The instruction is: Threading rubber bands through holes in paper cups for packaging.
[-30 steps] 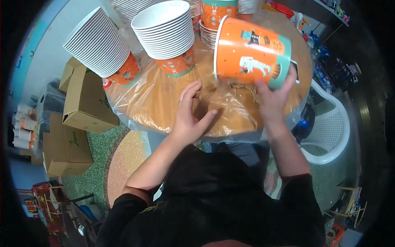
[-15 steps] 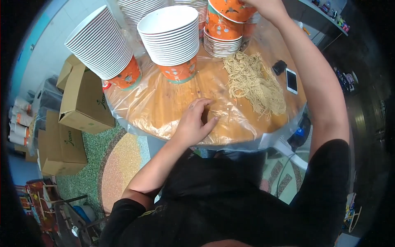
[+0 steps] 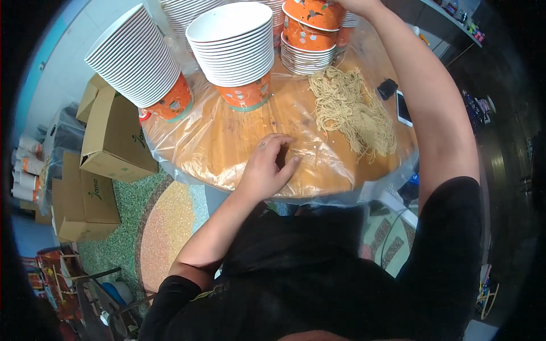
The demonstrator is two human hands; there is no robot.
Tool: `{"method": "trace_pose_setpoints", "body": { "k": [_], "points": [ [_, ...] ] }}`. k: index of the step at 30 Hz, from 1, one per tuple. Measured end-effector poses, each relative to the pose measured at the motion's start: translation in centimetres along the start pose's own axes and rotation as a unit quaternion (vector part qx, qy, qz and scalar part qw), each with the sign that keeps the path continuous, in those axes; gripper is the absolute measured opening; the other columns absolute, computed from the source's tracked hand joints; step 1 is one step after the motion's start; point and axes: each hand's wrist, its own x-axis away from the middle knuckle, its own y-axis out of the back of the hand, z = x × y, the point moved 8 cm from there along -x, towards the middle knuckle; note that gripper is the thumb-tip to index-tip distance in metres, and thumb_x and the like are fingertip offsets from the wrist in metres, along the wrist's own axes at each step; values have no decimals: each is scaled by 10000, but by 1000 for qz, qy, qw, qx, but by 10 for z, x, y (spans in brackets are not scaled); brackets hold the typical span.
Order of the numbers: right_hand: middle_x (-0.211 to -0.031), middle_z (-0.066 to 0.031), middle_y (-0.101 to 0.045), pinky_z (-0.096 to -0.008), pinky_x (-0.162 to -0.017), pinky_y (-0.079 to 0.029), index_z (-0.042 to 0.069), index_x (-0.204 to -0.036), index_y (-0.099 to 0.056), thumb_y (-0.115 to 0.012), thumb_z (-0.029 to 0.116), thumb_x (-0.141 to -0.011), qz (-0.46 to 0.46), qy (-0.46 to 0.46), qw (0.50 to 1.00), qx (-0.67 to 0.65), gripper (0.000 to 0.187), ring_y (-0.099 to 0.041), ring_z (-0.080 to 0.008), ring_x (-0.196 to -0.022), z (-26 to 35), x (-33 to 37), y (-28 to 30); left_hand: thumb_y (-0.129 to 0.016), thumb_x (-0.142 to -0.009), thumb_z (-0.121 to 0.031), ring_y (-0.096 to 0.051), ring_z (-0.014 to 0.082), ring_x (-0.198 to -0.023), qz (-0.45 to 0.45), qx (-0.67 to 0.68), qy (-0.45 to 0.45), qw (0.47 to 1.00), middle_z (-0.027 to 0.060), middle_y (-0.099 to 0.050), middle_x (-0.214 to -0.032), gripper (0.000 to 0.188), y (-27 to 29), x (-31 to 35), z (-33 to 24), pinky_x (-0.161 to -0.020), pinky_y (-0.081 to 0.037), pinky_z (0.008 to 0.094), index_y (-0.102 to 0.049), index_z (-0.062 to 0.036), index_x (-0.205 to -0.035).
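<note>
My left hand [image 3: 266, 166] rests on the plastic-covered round table [image 3: 227, 150], its fingers bent and the thumb apart, with nothing in it. At the top edge my right hand [image 3: 361, 5] grips an orange paper bucket [image 3: 311, 12]; its fingertips are partly cut off. That bucket sits rim down over a stack of upturned paper buckets [image 3: 307, 59], whose white rims show at the bottom. Just in front of this stack lies a heap of tan, cord-like strands [image 3: 355, 113].
Tall stacks of white-rimmed paper buckets stand at the left [image 3: 136, 62] and centre [image 3: 233, 57], with more behind. A phone [image 3: 404, 108] and a small black object [image 3: 388, 89] lie near my right arm. Cardboard boxes [image 3: 116, 136] stand on the floor at left.
The orange bucket under my right hand has levelled out from its tilt over the stack. My right arm has shifted slightly left, covering part of the phone. The left hand stays put.
</note>
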Motion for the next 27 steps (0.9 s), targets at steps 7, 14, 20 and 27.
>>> {"method": "trace_pose_setpoints", "body": {
  "k": [7, 14, 20, 27],
  "points": [
    [-1123, -230, -822, -446, -931, -633, -6, -1201, -763, -1027, 487, -760, 27, 85, 993, 76, 713, -803, -349, -1043, 95, 31, -38, -846, -968, -172, -716, 374, -1062, -18, -24, 34, 999, 201, -714, -1184, 420, 19, 17, 11, -945, -593, 461, -681, -11, -1318],
    [-1106, -202, -826, -437, -930, -624, 8, -1213, -763, -1033, 422, -768, 27, 73, 995, 67, 665, -794, -313, -1020, 83, 21, -21, -825, -994, -161, -738, 379, -1080, 1, -19, 56, 998, 207, -725, -1222, 383, 13, 14, 13, -972, -602, 455, -672, 0, -1306],
    [-1031, -145, -827, -385, -831, -634, 4, -1237, -738, -1028, 224, -803, 48, 55, 997, 23, 566, -790, -218, -904, 97, 10, -7, -824, -998, -175, -737, 383, -1095, -4, -27, 49, 998, 212, -727, -1215, 382, 14, 18, 14, -975, -600, 456, -675, 0, -1303],
    [-999, -170, -828, -370, -763, -652, -32, -1288, -693, -999, 103, -822, 117, 43, 990, -60, 573, -799, -218, -847, 81, 10, -58, -815, -1002, -180, -728, 381, -1124, -1, -34, 51, 998, 206, -730, -1224, 381, 16, 18, 14, -998, -591, 458, -681, -13, -1316]
  ]
}}
